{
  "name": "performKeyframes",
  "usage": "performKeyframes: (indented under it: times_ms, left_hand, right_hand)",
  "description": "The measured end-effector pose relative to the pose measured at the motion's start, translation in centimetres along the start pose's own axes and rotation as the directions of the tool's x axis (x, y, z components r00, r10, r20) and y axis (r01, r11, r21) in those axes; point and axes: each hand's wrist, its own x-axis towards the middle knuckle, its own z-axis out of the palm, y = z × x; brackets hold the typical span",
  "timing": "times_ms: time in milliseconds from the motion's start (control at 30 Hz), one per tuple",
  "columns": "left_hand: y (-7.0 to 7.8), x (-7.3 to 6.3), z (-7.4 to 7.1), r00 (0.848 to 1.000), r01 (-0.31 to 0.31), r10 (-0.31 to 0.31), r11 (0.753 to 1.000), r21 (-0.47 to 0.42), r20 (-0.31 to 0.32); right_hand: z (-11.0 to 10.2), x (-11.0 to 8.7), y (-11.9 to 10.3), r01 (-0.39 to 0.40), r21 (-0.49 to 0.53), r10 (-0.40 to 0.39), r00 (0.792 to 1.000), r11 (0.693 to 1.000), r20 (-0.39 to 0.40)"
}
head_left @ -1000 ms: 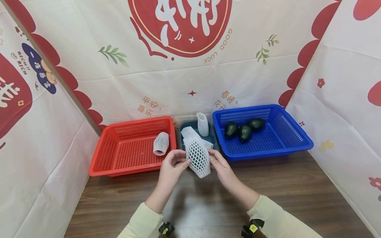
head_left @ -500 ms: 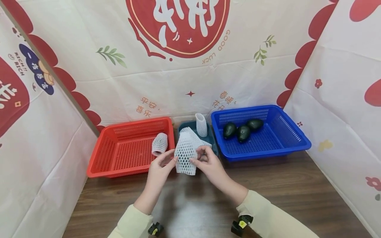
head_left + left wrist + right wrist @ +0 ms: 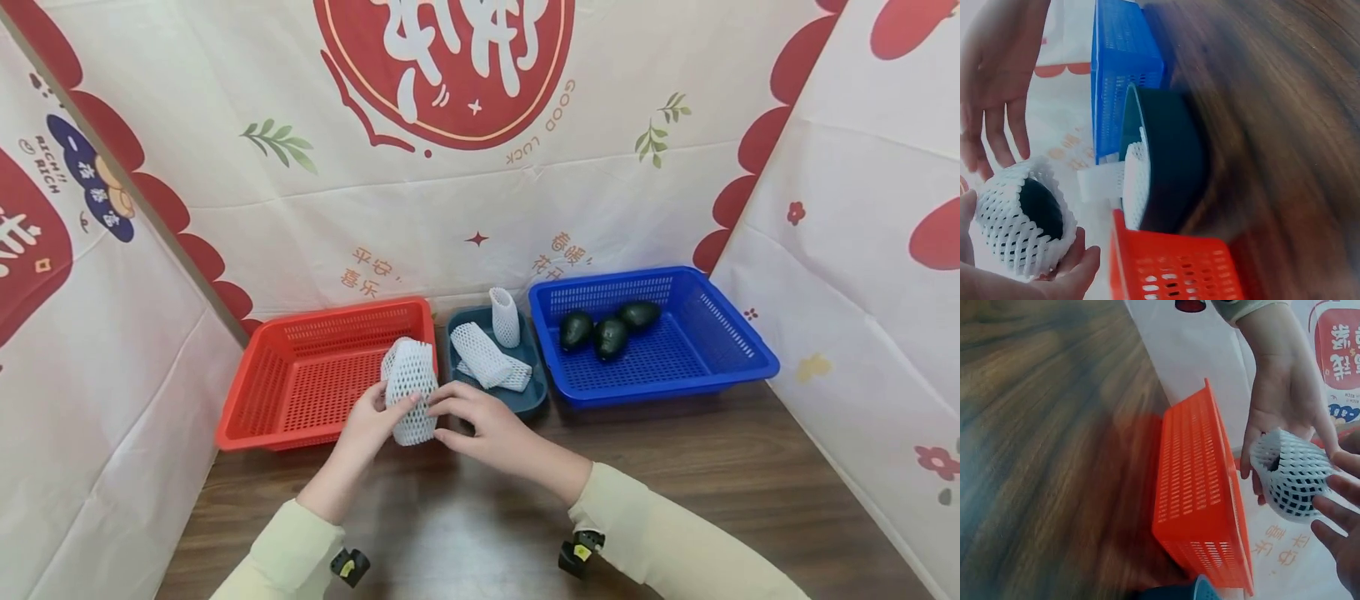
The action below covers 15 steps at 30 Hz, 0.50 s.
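- White foam netting wraps the wrapped avocado (image 3: 409, 390), which the left hand (image 3: 365, 427) holds from below and from its 9 o'clock side, fingers curled up around the net; the left wrist view shows the dark fruit inside the open end of the net (image 3: 1025, 226), resting in the palm.
- Straight fingers of the right hand (image 3: 480, 425) lie against the net's 3 o'clock side, reaching in from 4 o'clock; in the right wrist view the fingertips (image 3: 1338, 515) look just at the net's edge, spread and not closed around it.
- Both forearms come up from 6 o'clock in pale sleeves, and the right one crosses towards 10 o'clock.
- Held fruit sits over the near right corner of the red basket (image 3: 300, 392), above its rim and not set down.
- Behind the held one, at 12 o'clock, a second netted piece (image 3: 390, 358) lies in the red basket, mostly hidden.
- Just at 2 o'clock of the hands stands the dark teal tray (image 3: 525, 398), holding empty foam nets (image 3: 489, 360), one of them upright (image 3: 505, 317) at its far end.
- Farther towards 3 o'clock is the blue basket (image 3: 720, 350) with three bare avocados (image 3: 607, 329) close together at its far left.
- Brown wooden tabletop (image 3: 712, 483) carries all three containers, with printed cloth walls (image 3: 450, 192) at 9, 12 and 3 o'clock.
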Motion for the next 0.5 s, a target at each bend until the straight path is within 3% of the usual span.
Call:
performKeyframes:
  times_ms: [100,200,300,367,500]
  left_hand:
    - [-0.4,0.8,-1.0,0.999,0.015,-0.015,1.000,0.014,-0.047]
    - [-0.4,2.0,-2.5,0.994,0.034,-0.025,0.995,0.091,-0.105]
    - [-0.1,3.6,-4.3,0.990,0.083,-0.066,0.987,0.135,-0.127]
    - [0.1,4.7,-5.2,0.988,0.115,-0.097,0.982,0.152,-0.120]
    - [0.0,6.9,-6.8,0.983,0.173,-0.161,0.970,0.172,-0.083]
  right_hand:
    - [0.1,0.5,0.1,0.102,-0.198,-0.095,0.994,0.975,0.047]
    - [0.5,1.1,0.3,0.146,-0.403,-0.104,0.987,0.903,0.125]
    - [1.3,1.7,1.0,0.117,-0.531,0.011,0.972,0.840,0.233]
    - [2.1,2.1,1.7,0.099,-0.583,0.103,0.947,0.807,0.304]
    - [3.5,2.2,2.8,0.088,-0.614,0.216,0.889,0.784,0.404]
